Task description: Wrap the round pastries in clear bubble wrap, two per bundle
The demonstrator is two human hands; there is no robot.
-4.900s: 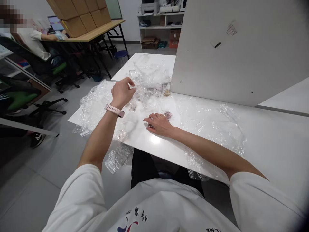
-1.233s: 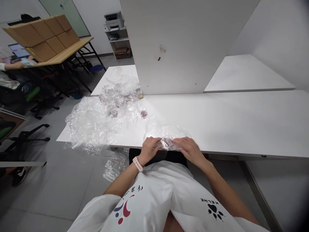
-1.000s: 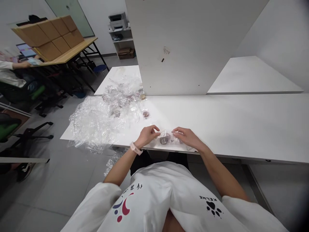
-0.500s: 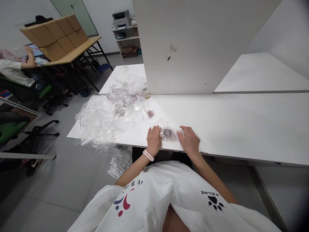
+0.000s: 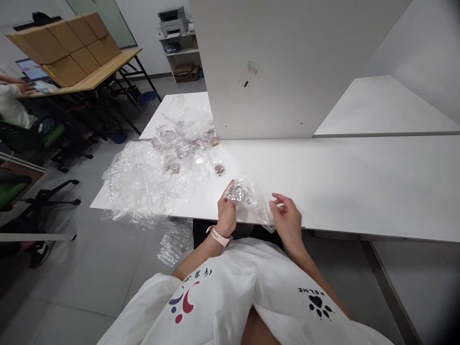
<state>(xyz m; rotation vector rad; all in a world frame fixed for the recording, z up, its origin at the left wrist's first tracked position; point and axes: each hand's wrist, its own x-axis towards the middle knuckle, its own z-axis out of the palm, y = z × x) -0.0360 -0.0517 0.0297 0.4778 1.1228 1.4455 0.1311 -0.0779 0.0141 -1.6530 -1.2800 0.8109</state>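
In my left hand point(image 5: 227, 213) is a round dark patterned item wrapped in clear plastic film point(image 5: 240, 192). The hand is closed on its left side, with the thumb beneath and fingers partly hidden behind it. Loose film trails from the wrapped item to the right, towards the table's front edge. My right hand point(image 5: 287, 218) is by the film's right end. Its fingers are curled, with a gap between thumb and index finger; whether they touch the film is hard to see. A small reddish-brown round item in clear film point(image 5: 219, 168) lies just beyond my left hand.
A large heap of crumpled clear film point(image 5: 138, 179) with wrapped round items covers the table's left end. A tall white panel point(image 5: 273, 72) rises behind the white table point(image 5: 352, 187). More film point(image 5: 175, 243) hangs below. A person sits at a desk with cardboard boxes point(image 5: 68, 48).
My left hand has lifted and tilted the wrapped item, which lay on the table between both hands. My right hand has curled its fingers, and the film now spreads towards it. The view has shifted slightly.
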